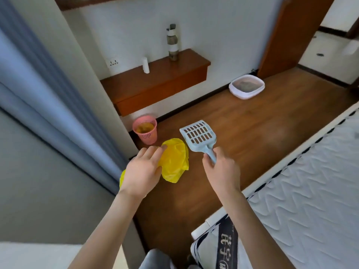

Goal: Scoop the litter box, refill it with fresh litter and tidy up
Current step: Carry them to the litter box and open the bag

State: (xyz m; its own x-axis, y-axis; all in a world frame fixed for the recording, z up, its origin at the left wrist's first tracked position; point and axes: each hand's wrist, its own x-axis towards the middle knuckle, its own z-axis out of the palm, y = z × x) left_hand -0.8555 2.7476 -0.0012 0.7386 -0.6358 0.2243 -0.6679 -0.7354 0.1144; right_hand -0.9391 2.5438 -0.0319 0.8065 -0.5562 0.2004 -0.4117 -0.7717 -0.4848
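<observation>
Two things in hand before I even reach the white oval plastic litter box point(246, 86), which sits on the wooden floor point(252, 136) against the far wall by the door frame, grey litter inside. My right hand point(221, 169) is wrapped round the handle of the pale blue slotted plastic scoop point(198, 135), blade up and ready. My left hand point(144, 167) holds the crumpled yellow plastic bag point(174, 160) for the waste, I reckon. The pink mesh bin point(145, 131) by the near wall has brownish stuff in it.

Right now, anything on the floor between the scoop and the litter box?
Head view: only bare brown wood floor between the pale blue slotted plastic scoop in the right hand and the white litter box.
</observation>
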